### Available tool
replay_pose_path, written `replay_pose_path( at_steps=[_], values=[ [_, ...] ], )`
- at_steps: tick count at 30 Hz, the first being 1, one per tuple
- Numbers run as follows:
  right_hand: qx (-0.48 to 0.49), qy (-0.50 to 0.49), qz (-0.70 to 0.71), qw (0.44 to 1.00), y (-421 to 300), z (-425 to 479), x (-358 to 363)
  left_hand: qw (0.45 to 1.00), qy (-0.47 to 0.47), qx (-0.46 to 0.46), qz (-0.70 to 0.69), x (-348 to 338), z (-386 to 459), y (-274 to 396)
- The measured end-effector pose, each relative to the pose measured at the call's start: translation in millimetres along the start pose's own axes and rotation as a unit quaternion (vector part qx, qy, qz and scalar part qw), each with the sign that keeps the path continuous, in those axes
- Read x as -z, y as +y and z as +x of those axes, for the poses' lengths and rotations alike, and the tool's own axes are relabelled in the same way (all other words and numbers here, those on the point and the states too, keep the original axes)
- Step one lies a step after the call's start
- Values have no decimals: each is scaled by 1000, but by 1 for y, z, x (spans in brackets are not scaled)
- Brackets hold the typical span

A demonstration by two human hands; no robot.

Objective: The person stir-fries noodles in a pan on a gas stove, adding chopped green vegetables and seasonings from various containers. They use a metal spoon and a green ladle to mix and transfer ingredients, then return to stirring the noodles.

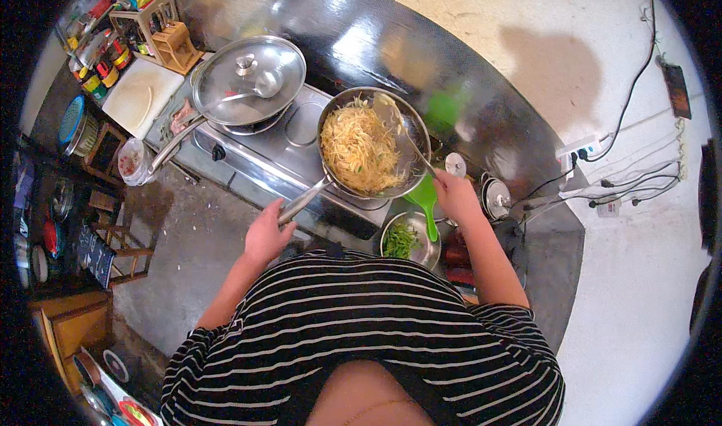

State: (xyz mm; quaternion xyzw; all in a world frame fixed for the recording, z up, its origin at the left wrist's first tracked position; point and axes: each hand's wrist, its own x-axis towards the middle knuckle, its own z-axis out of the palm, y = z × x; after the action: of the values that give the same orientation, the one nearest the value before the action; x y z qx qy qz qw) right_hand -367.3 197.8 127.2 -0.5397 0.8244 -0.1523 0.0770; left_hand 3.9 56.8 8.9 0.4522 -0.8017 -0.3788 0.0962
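My left hand (267, 231) grips the metal handle (304, 199) of a frying pan (424, 130) on the right side of the gas stove (248, 144). Pale yellow shredded food (361, 144), perhaps noodles or potato strips, fills the pan's left part, with a few green bits among it. In my right hand (456, 195) is the handle of a spatula (389, 110), whose blade rests inside the pan near its far right wall. Just below the pan, a metal bowl (424, 248) holds chopped green vegetables (400, 241). A bright green plastic scoop (430, 209) lies across the bowl's rim.
A second pan with a glass lid (248, 76) sits on the left burner, its handle (177, 144) jutting over the counter edge. Farther left are a cutting board (131, 96), a wooden knife block (175, 45) and sauce bottles (118, 51). Power cords (626, 127) run along the right wall.
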Motion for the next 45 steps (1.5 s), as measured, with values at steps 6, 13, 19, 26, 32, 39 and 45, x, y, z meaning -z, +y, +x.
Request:
replay_pose_path(
  at_steps=[6, 13, 19, 26, 32, 39, 45],
  values=[
    [3, -60, 92, 994, -7, 33, -61, 997, -39, 7, 72, -10, 20, -10],
    [-70, -41, 9, 997, 17, -8, -33, 997, -41, -7, 64, 2, 30, -23],
    [-47, -81, 103, 990, -38, -35, -17, 997, -40, -30, 50, 10, 31, -22],
    [-93, -2, 33, 995, 17, -38, -33, 996, -66, -21, 51, 15, 35, -22],
    [-84, 25, 0, 996, 34, -14, -22, 996, -72, -22, 38, 17, 35, -17],
    [-54, -90, -31, 994, -17, -24, -26, 995, -78, -22, 57, 17, 38, -23],
    [-86, -50, -75, 992, 14, -13, 10, 996, -74, -30, 35, 18, 39, -24]
  ],
)
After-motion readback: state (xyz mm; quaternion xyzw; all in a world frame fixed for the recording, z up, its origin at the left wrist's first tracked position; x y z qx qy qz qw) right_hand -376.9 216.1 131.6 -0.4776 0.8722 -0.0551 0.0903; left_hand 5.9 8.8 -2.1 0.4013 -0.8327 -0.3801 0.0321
